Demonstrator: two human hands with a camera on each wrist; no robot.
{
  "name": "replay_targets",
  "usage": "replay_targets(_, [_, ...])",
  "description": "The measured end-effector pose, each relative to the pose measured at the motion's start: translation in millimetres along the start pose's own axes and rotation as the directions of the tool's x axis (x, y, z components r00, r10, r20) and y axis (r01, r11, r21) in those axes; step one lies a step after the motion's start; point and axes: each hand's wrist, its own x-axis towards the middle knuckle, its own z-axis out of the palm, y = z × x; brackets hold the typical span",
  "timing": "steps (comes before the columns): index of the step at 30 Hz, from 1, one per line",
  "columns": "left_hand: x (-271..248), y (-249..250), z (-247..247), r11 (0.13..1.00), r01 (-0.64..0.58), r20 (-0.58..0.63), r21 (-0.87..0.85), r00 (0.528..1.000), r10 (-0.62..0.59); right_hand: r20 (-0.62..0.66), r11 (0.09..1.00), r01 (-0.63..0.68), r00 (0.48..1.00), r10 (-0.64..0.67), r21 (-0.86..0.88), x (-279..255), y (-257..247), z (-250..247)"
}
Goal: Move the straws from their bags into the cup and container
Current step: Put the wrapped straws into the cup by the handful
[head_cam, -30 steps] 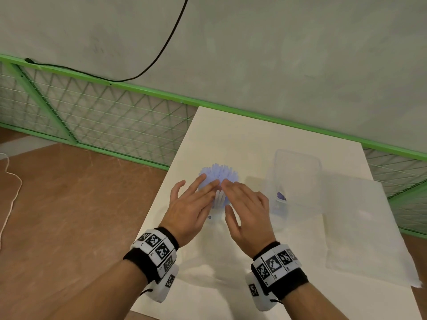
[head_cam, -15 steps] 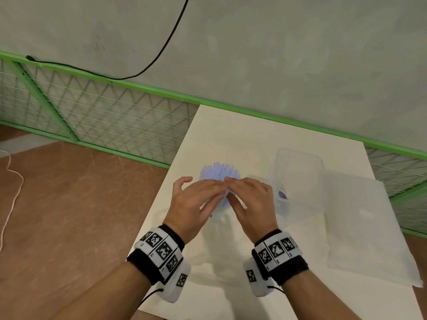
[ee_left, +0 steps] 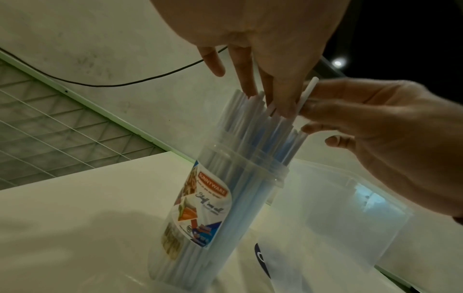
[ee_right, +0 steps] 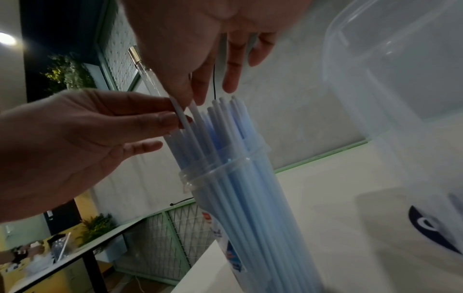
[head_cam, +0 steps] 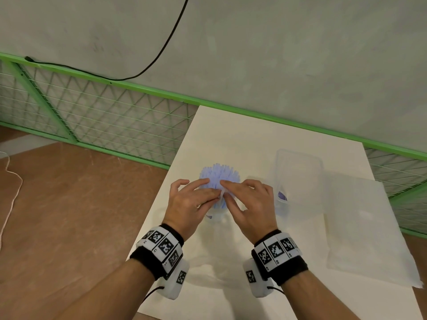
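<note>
Fingers point(ee_left: 338, 93) of both hands pinch 1 white straw point(ee_left: 307, 92).
The left hand point(head_cam: 191, 202) and right hand point(head_cam: 251, 204) meet above the straw-packed cup point(ee_left: 218, 208), container point(head_cam: 298, 176) just beside.

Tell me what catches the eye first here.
A tall clear cup packed with pale blue straws stands on the white table. Over it the left hand and right hand both pinch one white straw. A clear container stands just right of the cup, a plastic bag beyond it.
</note>
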Motion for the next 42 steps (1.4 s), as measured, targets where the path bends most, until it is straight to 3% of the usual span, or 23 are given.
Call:
replay_targets(8, [-11, -2, 1, 0.995, -0.042, 0.089, 0.088, 0.995, 0.034, -0.004, 1.000, 0.006, 1.000, -0.006, -0.014, -4, 3, 0])
replay_targets(13, [-12, 15, -11, 0.997, 0.043, 0.050, 0.064, 0.998, -0.046, -0.024, 0.962, -0.184, 0.981, 0.193, 0.204, -6, 2, -1])
replay_targets(15, [-9, 22, -15, 0.995, 0.080, 0.005, 0.050, 0.997, -0.081, -0.002, 0.950, -0.206, 0.977, 0.212, 0.236, -7, 1, 0])
replay_targets(24, [-1, 17, -9, 0.999, 0.031, -0.059, 0.038, 0.998, -0.029, -0.011, 0.999, 0.011, 1.000, -0.011, -0.030, -2, 4, 1])
replay_targets(32, [-2, 11, -1, 0.990, 0.024, 0.010, 0.136, 1.000, -0.026, -0.019, 0.979, 0.140, 0.989, -0.144, -0.146, -3, 5, 2])
replay_targets(37, [-1, 16, -7, 0.993, -0.017, 0.032, 0.119, 0.999, 0.014, -0.042, 0.971, 0.148, 0.986, -0.159, -0.188, -19, 11, 7])
replay_targets(39, [-6, 17, -11, 0.990, 0.023, 0.063, 0.137, 0.998, -0.032, -0.047, 0.970, 0.146, 0.986, -0.158, -0.195, -26, 13, 7])
replay_targets(42, [-18, 12, -13, 0.969, 0.062, 0.209, 0.239, 0.971, -0.113, -0.002, 0.960, 0.166, 0.985, -0.171, -0.224, -33, 12, 7])
